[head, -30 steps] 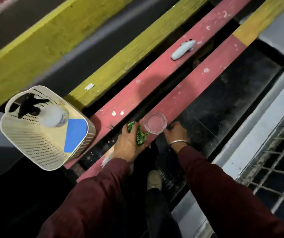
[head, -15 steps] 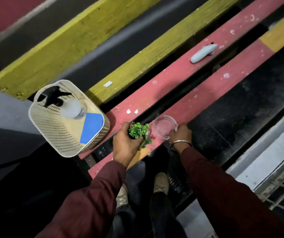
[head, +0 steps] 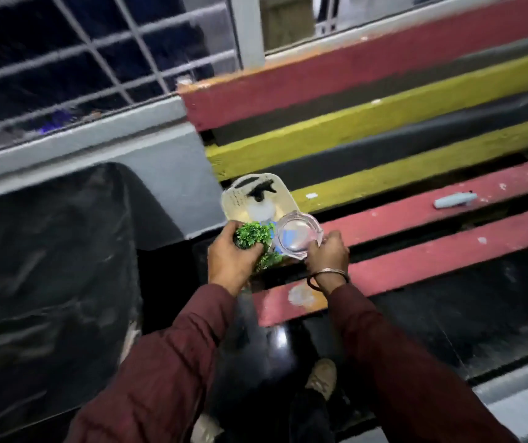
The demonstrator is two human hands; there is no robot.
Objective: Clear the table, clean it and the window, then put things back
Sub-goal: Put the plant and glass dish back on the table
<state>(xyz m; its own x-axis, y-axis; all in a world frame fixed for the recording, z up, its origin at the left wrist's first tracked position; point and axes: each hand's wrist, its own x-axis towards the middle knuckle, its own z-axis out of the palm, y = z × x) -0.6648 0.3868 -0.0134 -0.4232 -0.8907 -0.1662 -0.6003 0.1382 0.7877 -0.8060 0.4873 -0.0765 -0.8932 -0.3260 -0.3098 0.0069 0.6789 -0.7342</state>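
My left hand (head: pixel 229 262) grips a small green artificial plant (head: pixel 253 235), lifted off the red slat table (head: pixel 448 254). My right hand (head: pixel 326 251) pinches the rim of a clear glass ashtray (head: pixel 296 233), also raised in the air. Both are held over a cream plastic basket (head: pixel 235 199) at the table's left end. In the basket lies a spray bottle (head: pixel 261 199) with a black trigger, beside a blue cloth that shows through the glass. The barred window (head: pixel 80 68) fills the upper left.
A pale blue object (head: pixel 454 199) lies on a red slat at the right. Yellow slats (head: pixel 384 145) run behind the red ones, with gaps between. A black glossy surface (head: pixel 42 266) stands at the left under a grey sill (head: pixel 103 148). My shoe (head: pixel 323 375) shows below.
Both hands have lifted the plant and the ashtray off the red slat and carried them left over the basket. My head turned left, so the window came into view.
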